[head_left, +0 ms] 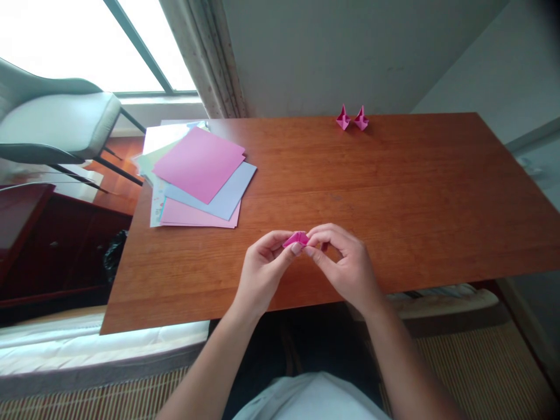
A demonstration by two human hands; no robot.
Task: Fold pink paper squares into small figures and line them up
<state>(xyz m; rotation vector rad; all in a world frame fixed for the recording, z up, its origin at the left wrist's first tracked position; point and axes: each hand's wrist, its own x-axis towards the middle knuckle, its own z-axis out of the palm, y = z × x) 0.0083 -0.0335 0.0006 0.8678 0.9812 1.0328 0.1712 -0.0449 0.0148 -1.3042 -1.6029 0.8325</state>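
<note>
A small piece of folded pink paper (298,237) is held between both hands, a little above the front part of the table. My left hand (265,263) pinches its left side, thumb on the near face and fingers behind. At its right end, my right hand (343,259) grips the paper between thumb and fingertips. The fingers partly cover the paper, so its full shape does not show. Two pink folded-paper figures (343,118) with pointed tips stand side by side at the table's far edge.
The brown wooden table (415,192) spans the view. On its left lie sheets of pink paper (201,160), bluish paper (236,186) and lighter pink paper (196,216). A grey chair (61,119) stands beyond the left edge, near the window and curtain (214,58).
</note>
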